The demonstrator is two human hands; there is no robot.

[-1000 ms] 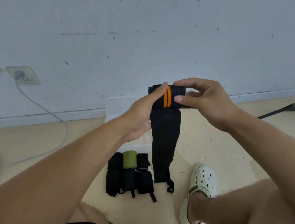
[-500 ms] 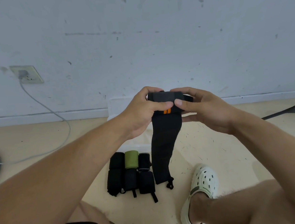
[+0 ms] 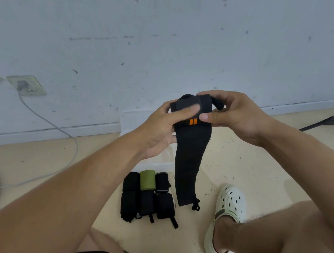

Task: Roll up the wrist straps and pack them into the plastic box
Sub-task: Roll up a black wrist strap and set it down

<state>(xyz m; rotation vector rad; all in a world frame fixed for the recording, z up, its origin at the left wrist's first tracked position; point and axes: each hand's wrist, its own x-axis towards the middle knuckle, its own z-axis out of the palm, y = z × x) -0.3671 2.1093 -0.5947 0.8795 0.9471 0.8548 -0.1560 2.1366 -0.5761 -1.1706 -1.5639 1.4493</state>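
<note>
This looks like a plain room in a home or a simple indoor space, not a workshop or a shop. The white painted wall (image 3: pixel 175 45) has many small dark marks, and a white baseboard (image 3: pixel 43 134) runs along its bottom. A wall socket (image 3: pixel 27 85) holds a plug with a grey cable (image 3: pixel 47 119). The floor (image 3: pixel 244 160) is smooth beige. The person wears a white clog (image 3: pixel 226 207).

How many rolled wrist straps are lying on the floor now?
6, in two rows of three. Back row: black roll, green roll, black roll. Front row: black rolls at left, middle and right. None seems hidden.
</note>
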